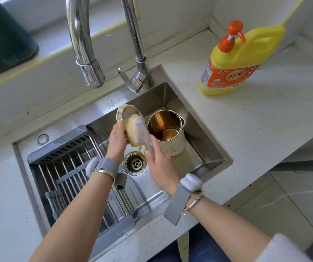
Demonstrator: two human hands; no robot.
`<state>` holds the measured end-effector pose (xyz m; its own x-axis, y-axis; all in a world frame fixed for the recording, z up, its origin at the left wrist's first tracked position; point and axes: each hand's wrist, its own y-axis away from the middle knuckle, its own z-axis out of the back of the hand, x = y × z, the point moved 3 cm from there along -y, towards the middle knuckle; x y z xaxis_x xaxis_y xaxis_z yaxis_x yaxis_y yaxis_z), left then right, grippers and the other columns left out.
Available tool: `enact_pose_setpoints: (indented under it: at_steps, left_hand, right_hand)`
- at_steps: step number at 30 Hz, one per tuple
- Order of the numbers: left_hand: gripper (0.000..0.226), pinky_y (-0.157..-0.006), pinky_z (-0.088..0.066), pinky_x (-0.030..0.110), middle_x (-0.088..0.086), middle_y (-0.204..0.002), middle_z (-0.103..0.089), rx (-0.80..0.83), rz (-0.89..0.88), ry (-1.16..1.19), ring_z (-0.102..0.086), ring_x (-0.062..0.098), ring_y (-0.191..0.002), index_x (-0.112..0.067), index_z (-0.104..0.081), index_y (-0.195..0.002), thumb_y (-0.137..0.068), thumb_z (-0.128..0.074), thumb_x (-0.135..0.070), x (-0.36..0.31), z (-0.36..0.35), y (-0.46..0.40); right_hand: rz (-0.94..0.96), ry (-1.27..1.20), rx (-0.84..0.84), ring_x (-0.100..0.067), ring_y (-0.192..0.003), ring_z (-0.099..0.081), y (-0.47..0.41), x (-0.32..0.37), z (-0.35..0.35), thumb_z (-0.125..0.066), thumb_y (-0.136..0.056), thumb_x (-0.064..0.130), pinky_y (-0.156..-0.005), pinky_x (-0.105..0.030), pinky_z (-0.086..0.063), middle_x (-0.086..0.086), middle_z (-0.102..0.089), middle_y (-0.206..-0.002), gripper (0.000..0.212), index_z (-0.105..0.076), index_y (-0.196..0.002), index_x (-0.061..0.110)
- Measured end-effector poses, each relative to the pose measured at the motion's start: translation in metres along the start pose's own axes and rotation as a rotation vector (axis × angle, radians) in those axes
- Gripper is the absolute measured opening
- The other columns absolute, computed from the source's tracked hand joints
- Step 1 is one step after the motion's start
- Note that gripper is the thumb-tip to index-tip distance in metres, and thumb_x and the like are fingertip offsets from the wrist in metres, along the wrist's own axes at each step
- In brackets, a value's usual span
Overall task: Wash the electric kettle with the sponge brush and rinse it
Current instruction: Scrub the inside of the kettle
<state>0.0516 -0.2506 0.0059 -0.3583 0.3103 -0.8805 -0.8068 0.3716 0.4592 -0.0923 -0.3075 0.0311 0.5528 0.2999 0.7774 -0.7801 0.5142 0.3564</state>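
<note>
Scrubbing step: left hand fingers clamp the kettle lid above the sink, right hand fingers wrap the sponge brush; the kettle body probably comes next.

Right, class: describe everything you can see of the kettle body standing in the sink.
The kettle body is a metal cylinder, shiny and gold-tinted inside, its pale outer wall streaked with yellowish suds. It stands upright and open-topped on the floor of the sink, in the far right corner, just beyond the drain. Its lid is off. The right hand is right beside it; contact is unclear.
</note>
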Motion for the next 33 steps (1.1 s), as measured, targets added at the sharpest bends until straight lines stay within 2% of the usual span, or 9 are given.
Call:
enact_pose_setpoints:
  at_steps: [2,5,9,11,16,21,25,28,33]
  left_hand:
    - [0.038,-0.067,-0.050,0.021,0.004,-0.097,-0.058,-0.007,-0.002,0.000,-0.057,0.014,-0.086,-0.017,-0.054,-0.104,-0.100,-0.026,-0.042,-0.001,0.001,-0.001]
    - [0.038,-0.088,-0.051,0.035,0.005,-0.116,-0.060,0.089,-0.045,-0.048,-0.059,0.018,-0.106,-0.024,-0.053,-0.114,-0.098,-0.029,-0.049,0.001,0.004,-0.003]
    - [0.046,-0.102,-0.044,0.045,0.006,-0.127,-0.060,0.188,-0.050,-0.123,-0.056,0.021,-0.117,-0.024,-0.056,-0.124,-0.094,-0.035,-0.052,0.001,0.001,-0.012]
    - [0.054,-0.105,-0.040,0.046,0.006,-0.129,-0.058,0.169,-0.029,-0.156,-0.054,0.021,-0.119,-0.019,-0.054,-0.129,-0.093,-0.034,-0.055,-0.003,0.004,-0.019]
    - [0.053,-0.105,-0.039,0.047,0.008,-0.125,-0.060,0.239,-0.034,-0.285,-0.056,0.024,-0.116,-0.025,-0.056,-0.125,-0.092,-0.033,-0.060,-0.017,0.015,-0.035]
    - [0.037,-0.104,-0.038,0.055,0.016,-0.114,-0.063,0.417,0.022,-0.234,-0.059,0.034,-0.108,-0.028,-0.064,-0.103,-0.083,-0.052,-0.056,-0.041,0.021,-0.044]
    - [0.043,-0.100,-0.044,0.049,0.004,-0.123,-0.058,0.264,-0.096,-0.271,-0.057,0.025,-0.113,-0.028,-0.050,-0.126,-0.090,-0.047,-0.052,-0.028,0.022,-0.030]
    - [0.045,-0.104,-0.041,0.044,-0.002,-0.126,-0.052,0.168,-0.085,-0.270,-0.052,0.017,-0.116,-0.021,-0.039,-0.135,-0.095,-0.043,-0.040,0.009,0.026,-0.002]
    - [0.042,-0.093,-0.051,0.040,0.004,-0.134,-0.053,0.139,0.021,-0.292,-0.056,0.018,-0.114,-0.028,-0.040,-0.138,-0.096,-0.048,-0.028,0.050,0.026,0.004]
  right_hand:
    - [0.028,0.038,-0.012,-0.038,-0.088,-0.061,-0.007,0.001,0.002,-0.033,-0.100,0.033,-0.076,-0.044,-0.046,-0.022,-0.065,-0.101,0.051,-0.019,-0.147,0.023]
    - [-0.174,0.016,-0.060,-0.039,-0.102,-0.058,-0.033,-0.012,0.022,-0.031,-0.100,0.033,-0.084,-0.041,-0.043,-0.023,-0.062,-0.112,0.049,-0.020,-0.147,0.023]
    - [0.079,-0.027,-0.052,-0.038,-0.090,-0.061,-0.032,0.024,0.027,-0.035,-0.100,0.030,-0.073,-0.036,-0.042,-0.021,-0.066,-0.108,0.048,-0.024,-0.146,0.023]
    - [0.018,0.024,-0.099,-0.039,-0.089,-0.062,-0.043,0.018,0.036,-0.034,-0.099,0.032,-0.076,-0.039,-0.047,-0.021,-0.066,-0.105,0.047,-0.025,-0.145,0.025]
    - [-0.206,0.067,0.007,-0.026,-0.079,-0.055,-0.048,-0.018,0.070,-0.033,-0.096,0.041,-0.082,-0.048,-0.053,-0.015,-0.063,-0.112,0.049,-0.024,-0.144,0.033]
    - [-0.171,0.127,0.168,-0.018,-0.060,-0.054,-0.026,-0.030,0.100,-0.050,-0.090,0.025,-0.056,-0.034,-0.048,-0.009,-0.059,-0.086,0.037,-0.029,-0.120,0.022]
    - [-0.124,-0.002,0.340,-0.015,-0.063,-0.060,-0.005,-0.031,0.112,-0.058,-0.087,0.012,-0.057,-0.032,-0.054,-0.009,-0.059,-0.097,0.037,-0.040,-0.118,0.022]
    - [-0.103,0.117,0.383,-0.017,-0.074,-0.066,-0.004,-0.025,0.108,-0.052,-0.093,0.026,-0.063,-0.034,-0.059,0.000,-0.060,-0.109,0.037,-0.042,-0.128,0.028]
    - [-0.213,0.242,0.319,-0.028,-0.058,-0.062,-0.023,-0.013,0.081,-0.041,-0.095,0.034,-0.049,-0.030,-0.048,-0.013,-0.067,-0.094,0.039,-0.037,-0.133,0.027]
